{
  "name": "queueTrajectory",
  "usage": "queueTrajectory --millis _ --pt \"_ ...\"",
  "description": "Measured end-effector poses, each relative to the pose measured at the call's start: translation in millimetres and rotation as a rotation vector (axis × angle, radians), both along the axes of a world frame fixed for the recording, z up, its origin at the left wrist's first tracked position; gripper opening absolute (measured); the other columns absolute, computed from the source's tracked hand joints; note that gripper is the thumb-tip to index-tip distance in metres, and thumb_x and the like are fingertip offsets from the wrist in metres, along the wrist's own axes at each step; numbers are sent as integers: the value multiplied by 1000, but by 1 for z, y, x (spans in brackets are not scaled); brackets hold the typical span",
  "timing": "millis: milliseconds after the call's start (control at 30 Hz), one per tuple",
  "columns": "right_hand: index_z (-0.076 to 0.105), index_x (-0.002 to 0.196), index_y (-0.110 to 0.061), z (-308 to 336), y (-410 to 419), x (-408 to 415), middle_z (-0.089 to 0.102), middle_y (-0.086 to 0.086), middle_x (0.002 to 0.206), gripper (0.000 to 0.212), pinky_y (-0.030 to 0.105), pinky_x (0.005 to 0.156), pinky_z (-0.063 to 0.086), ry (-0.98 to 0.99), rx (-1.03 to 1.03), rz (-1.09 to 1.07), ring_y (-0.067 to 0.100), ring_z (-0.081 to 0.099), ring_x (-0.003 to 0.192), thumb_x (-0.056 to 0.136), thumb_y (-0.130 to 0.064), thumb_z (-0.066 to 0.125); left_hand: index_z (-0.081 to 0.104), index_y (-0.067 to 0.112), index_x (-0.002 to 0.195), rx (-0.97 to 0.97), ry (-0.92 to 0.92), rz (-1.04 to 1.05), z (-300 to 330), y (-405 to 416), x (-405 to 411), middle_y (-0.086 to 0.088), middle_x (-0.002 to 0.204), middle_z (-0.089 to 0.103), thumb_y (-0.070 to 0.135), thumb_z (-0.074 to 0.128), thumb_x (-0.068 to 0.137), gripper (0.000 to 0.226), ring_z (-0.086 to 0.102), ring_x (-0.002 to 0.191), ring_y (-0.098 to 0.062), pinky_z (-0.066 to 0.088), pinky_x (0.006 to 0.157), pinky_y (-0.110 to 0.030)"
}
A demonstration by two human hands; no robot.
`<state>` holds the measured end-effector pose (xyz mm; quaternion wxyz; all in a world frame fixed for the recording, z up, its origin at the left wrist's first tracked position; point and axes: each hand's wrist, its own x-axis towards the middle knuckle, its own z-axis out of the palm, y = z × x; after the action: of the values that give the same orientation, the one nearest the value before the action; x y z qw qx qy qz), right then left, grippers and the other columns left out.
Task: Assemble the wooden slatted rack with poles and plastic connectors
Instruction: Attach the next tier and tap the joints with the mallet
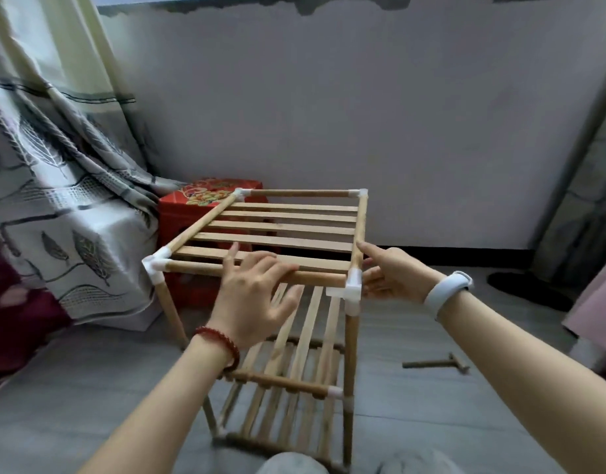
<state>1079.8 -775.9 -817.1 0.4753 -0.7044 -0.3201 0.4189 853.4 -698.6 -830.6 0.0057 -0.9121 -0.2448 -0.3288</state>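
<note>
A wooden slatted rack (277, 230) stands upright on the floor, with three slatted shelves joined by poles and white plastic connectors. My left hand (257, 295) lies over the front pole of the top shelf, fingers spread and fairly straight. My right hand (390, 275) is at the front right white corner connector (353, 289), its index finger lying along the right side pole and its thumb beside the connector. The front left connector (156, 265) is free. The lower shelves (294, 374) show below my hands.
A red patterned box (192, 206) stands behind the rack on the left, next to a draped leaf-print curtain (65, 217). A small wooden mallet (438, 363) lies on the grey floor to the right. A dark shoe (523, 289) is by the wall.
</note>
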Motion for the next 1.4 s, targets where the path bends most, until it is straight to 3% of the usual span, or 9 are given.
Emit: queueTrajectory --millis 167,333,467,567,767,933,1067,1267,1400 --pt "50 72 -11 10 24 0 52 2 51 43 25 52 41 -171 -88 18 14 48 45 98 -43 41 59 21 90 52 271 191 11 -49 67 5 87 62 73 33 82 58 57 86 -17 35 90 -37" --pt "47 78 -8 13 29 0 50 6 61 44 25 51 40 -191 -165 -18 17 47 52 102 -39 26 35 24 59 7 207 188 15 -47 90 9 53 32 52 48 84 40 44 61 -16 31 65 -29" --pt "45 77 -8 15 34 -3 51 3 43 42 11 32 32 -200 -188 -79 10 45 26 102 -36 26 48 22 61 5 172 183 7 -44 89 8 55 43 52 43 86 40 45 57 -14 30 65 -28" --pt "43 76 -7 12 38 -5 46 0 31 42 9 30 30 -186 -175 -77 8 40 20 102 -35 24 48 22 63 19 154 202 3 -43 86 6 58 45 52 41 88 40 44 57 -14 28 65 -28" --pt "40 75 -9 12 37 -7 44 5 56 40 9 31 28 -191 -163 -97 10 41 28 102 -33 24 54 20 60 32 89 195 2 -47 86 2 60 58 49 47 86 40 42 54 -16 26 64 -28" --pt "38 71 -11 13 35 -9 39 4 55 38 9 31 26 -191 -144 -98 11 37 34 102 -29 23 46 23 61 34 128 198 2 -43 87 7 59 45 53 42 86 39 41 55 -14 26 63 -28" --pt "36 66 -12 7 39 -12 40 6 61 38 25 46 39 -233 -72 -101 16 41 49 101 -18 24 48 23 59 42 120 166 0 -43 85 7 56 48 53 44 86 41 46 53 -14 29 61 -27" --pt "51 62 -15 -4 27 7 49 0 49 52 25 54 40 56 -93 66 13 46 47 93 -55 41 41 25 59 74 249 137 5 -31 73 11 50 35 65 37 84 48 37 48 -5 33 51 -23" --pt "47 65 -14 0 32 6 48 1 47 53 23 50 33 34 -141 67 12 42 44 96 -55 33 32 24 57 39 348 121 14 -31 83 10 53 37 55 41 86 43 33 48 -6 26 50 -24"
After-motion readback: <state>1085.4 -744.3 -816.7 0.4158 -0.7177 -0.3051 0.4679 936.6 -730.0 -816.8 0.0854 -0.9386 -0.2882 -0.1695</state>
